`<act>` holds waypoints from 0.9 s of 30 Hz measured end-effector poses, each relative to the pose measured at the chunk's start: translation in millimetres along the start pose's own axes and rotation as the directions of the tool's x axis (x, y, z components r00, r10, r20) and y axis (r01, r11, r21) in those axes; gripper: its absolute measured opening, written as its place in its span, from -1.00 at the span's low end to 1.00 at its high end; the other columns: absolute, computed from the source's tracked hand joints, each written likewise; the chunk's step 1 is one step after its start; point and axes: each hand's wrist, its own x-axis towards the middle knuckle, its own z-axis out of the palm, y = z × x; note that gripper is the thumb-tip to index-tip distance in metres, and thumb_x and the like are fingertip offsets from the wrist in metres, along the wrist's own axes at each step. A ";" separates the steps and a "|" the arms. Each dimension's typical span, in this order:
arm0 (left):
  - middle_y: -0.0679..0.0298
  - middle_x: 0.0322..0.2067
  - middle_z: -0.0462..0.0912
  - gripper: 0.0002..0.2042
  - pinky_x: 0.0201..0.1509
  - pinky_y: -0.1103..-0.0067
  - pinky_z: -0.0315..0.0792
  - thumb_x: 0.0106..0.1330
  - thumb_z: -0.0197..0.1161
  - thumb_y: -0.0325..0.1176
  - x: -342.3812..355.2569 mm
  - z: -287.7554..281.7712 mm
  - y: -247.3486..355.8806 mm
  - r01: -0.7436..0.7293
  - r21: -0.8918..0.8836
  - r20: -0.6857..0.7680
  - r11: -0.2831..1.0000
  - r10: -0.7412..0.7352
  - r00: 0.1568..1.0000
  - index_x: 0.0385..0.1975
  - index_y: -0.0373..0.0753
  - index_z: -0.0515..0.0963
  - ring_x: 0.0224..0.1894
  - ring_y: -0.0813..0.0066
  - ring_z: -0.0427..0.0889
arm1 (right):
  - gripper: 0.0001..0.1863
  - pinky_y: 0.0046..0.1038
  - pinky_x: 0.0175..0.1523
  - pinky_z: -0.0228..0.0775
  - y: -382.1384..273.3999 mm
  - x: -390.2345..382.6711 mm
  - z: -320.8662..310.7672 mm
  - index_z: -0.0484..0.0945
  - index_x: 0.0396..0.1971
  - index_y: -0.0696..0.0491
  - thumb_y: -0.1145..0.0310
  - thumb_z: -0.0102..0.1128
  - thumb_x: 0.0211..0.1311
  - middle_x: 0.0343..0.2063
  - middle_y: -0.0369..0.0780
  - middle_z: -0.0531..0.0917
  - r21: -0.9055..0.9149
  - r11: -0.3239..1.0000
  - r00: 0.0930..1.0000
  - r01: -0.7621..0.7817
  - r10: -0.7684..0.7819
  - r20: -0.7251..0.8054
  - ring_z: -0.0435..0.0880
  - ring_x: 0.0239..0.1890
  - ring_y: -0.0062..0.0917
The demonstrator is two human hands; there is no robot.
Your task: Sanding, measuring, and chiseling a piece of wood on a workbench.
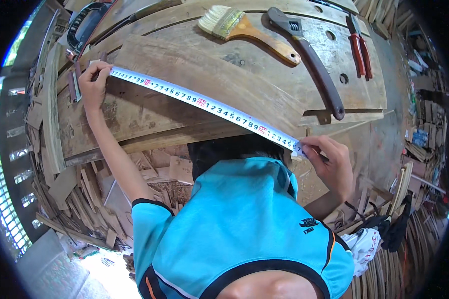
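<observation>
A white measuring tape [209, 105] with black and red marks is stretched straight, slanting down from left to right. My left hand [92, 87] pinches its far left end between thumb and fingers. At the lower right end, my right hand [330, 162] grips the tape with thumb and forefinger. Under and along the tape lies a flat brown wooden board [184, 65] on the plank workbench [309, 74]. No tape case shows; what lies behind my right fingers is hidden.
Beyond the board lie a wide paintbrush [244, 32], an adjustable wrench [312, 60] and red-handled pliers [359, 50]. A dark-framed saw [87, 25] rests at the far left. Wood offcuts [92, 199] cover the floor, and stacked strips [384, 271] stand at the lower right.
</observation>
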 end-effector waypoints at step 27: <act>0.41 -0.57 0.46 -0.87 -0.34 0.74 0.22 0.11 0.20 -0.44 -2.0 7.5 7.9 0.027 0.055 -0.023 0.998 -0.026 0.999 -0.58 -0.36 0.47 -0.47 0.71 0.36 | -0.88 -0.57 -0.47 0.39 2.1 1.6 1.3 0.56 -0.46 0.19 0.62 0.18 -0.10 -0.57 -0.12 0.61 0.055 0.998 0.996 -0.032 0.027 0.090 0.61 -0.56 -0.46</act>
